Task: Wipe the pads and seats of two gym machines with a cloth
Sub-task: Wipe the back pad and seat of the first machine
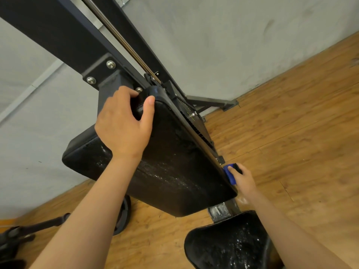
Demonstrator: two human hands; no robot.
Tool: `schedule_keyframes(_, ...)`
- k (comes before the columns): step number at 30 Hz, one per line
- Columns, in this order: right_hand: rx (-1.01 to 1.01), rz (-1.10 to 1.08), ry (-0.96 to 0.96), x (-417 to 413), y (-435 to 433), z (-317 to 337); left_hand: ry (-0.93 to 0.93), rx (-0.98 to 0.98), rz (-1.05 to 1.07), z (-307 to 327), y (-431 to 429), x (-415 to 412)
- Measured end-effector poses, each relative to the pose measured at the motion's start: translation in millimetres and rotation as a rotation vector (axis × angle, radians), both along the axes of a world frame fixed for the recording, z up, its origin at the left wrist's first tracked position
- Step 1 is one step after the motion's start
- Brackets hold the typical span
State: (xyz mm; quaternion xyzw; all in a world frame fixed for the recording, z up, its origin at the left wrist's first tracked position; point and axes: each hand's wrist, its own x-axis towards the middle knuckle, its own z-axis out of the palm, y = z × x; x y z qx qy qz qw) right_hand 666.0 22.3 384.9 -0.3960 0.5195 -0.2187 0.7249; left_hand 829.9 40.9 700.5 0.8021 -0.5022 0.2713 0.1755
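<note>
So the big black back pad point(171, 162) sits tilted in the middle of the view, and its surface looks wet and streaky. The left hand point(124, 127) grips the pad's top corner: the thumb lies flat on the front face and the fingers curl over the top edge and behind it, so it's a proper hold.

The right hand point(242, 177) is down at the pad's lower right edge, with its fingers curled round a blue cloth point(229, 173). The cloth is bunched up and pressed against the side of the pad, just beside the lower corner. There's a small dark bit by the fingertips, maybe part of the cloth or part of the machine; honestly I can't tell from this angle.

Just below the pad's bottom edge is the seat point(229, 245), also black and shiny-wet, with a bit of metal bracket between the two. Above the pad, the dark steel frame point(58, 33) runs up to the top left, bolted on right behind the gripped corner. A weight plate point(122, 216) rests on the wooden floor point(291, 113) under the pad's left side. A grey wall point(213, 35) is behind it all.
</note>
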Motion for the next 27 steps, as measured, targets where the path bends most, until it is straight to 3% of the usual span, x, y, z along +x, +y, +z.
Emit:
schedule_keyframes(4,0.054,0.056,-0.221,-15,-2,10,0.008,-0.001,-0.003,-1,0,1)
schedule_keyframes(14,0.213,0.070,-0.010,-25,7,-36,0.002,-0.008,0.002,-2,0,-1)
schedule_keyframes(18,0.343,-0.038,-0.188,-27,1,-32,0.004,-0.018,0.004,-2,0,0)
schedule_keyframes(21,0.332,-0.038,-0.266,-25,-4,-30,0.008,-0.021,0.004,-3,-1,0)
schedule_keyframes(27,0.186,0.010,-0.033,-30,8,-44,0.006,-0.029,0.012,-4,-1,-1)
